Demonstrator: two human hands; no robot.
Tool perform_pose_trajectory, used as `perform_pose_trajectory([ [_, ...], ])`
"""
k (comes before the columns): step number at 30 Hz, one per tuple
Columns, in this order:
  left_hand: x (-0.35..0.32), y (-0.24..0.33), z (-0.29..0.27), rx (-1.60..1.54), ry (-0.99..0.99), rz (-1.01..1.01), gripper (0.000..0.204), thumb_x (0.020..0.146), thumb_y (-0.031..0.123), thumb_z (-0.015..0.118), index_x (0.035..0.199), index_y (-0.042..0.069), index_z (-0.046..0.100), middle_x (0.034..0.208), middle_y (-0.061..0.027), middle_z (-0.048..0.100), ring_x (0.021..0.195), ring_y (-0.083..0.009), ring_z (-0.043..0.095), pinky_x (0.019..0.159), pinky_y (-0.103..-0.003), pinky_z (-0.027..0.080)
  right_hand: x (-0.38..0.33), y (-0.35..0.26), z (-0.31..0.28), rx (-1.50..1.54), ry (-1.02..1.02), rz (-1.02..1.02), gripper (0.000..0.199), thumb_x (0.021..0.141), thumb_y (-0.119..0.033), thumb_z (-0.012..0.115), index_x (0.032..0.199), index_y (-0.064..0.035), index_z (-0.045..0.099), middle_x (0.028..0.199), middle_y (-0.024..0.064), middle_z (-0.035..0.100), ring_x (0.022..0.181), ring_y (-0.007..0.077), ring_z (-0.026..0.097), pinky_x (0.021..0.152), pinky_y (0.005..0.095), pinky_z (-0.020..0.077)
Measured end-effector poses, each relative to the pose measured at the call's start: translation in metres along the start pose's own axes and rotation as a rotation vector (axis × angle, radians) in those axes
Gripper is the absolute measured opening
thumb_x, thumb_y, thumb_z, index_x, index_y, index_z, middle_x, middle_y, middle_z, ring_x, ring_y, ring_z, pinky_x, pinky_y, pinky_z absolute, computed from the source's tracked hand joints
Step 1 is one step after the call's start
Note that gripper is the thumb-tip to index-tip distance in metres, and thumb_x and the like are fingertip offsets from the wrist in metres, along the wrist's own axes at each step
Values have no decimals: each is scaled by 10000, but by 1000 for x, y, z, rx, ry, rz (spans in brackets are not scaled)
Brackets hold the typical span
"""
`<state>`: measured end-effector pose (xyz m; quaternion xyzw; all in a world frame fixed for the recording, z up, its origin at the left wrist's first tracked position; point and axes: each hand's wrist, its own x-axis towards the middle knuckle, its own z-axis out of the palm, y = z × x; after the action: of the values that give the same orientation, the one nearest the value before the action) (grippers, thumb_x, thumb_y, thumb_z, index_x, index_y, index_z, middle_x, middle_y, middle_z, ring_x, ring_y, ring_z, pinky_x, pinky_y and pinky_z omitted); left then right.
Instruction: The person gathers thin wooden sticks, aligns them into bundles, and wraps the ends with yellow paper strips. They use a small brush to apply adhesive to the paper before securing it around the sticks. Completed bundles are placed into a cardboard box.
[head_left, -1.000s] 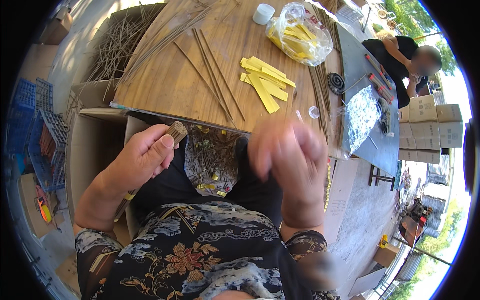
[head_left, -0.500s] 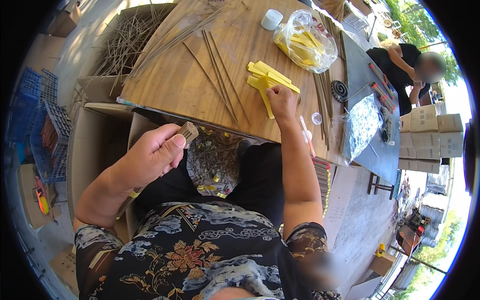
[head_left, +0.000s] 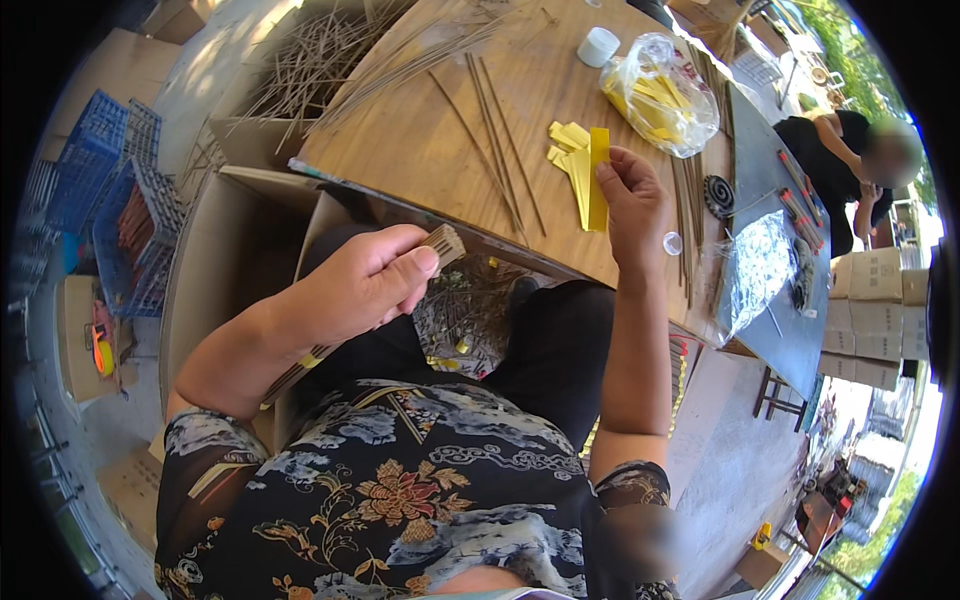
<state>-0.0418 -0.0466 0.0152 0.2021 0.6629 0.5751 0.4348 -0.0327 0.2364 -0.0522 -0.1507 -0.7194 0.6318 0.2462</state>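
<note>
My left hand (head_left: 375, 270) is closed round a bundle of thin brown sticks (head_left: 443, 242), their even ends poking out past the thumb. The bundle runs back under my forearm, where a yellow band shows on it. Between thumb and fingers, my right hand (head_left: 636, 200) pinches a yellow paper strip (head_left: 599, 180), held upright above the table. Behind that strip, a small pile of yellow strips (head_left: 570, 155) lies on the wooden table (head_left: 420, 140). Several loose sticks (head_left: 497, 140) lie to the left of the pile.
A clear plastic bag (head_left: 660, 95) of yellow strips and a white round container (head_left: 598, 47) stand at the back. Left of the table are a carton of sticks (head_left: 310, 75) and blue crates (head_left: 125, 220). A co-worker (head_left: 840, 160) sits beyond the grey table (head_left: 765, 300).
My right hand has lifted a yellow strip off the pile and turned it upright. My left hand still grips the stick bundle. The whole view has shifted slightly.
</note>
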Motion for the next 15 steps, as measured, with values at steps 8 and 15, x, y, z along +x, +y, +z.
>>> perform_pose_trajectory([
  [8, -15, -6, 16, -53, 39, -10, 253, 930, 273, 409, 826, 47, 458, 615, 15, 468, 493, -20, 389, 438, -162, 316, -110, -79, 30, 481, -594, 353, 116, 804, 35, 498, 899, 5, 558, 806, 13, 584, 703, 44, 517, 618, 177, 417],
  [15, -25, -14, 26, -63, 87, 74, 245, 929, 258, 417, 895, 24, 484, 627, 15, 476, 528, -24, 415, 464, -166, 337, -138, -91, 47, 289, -529, 315, 159, 845, -151, 592, 869, -1, 544, 727, -26, 551, 640, 17, 450, 546, 158, 377],
])
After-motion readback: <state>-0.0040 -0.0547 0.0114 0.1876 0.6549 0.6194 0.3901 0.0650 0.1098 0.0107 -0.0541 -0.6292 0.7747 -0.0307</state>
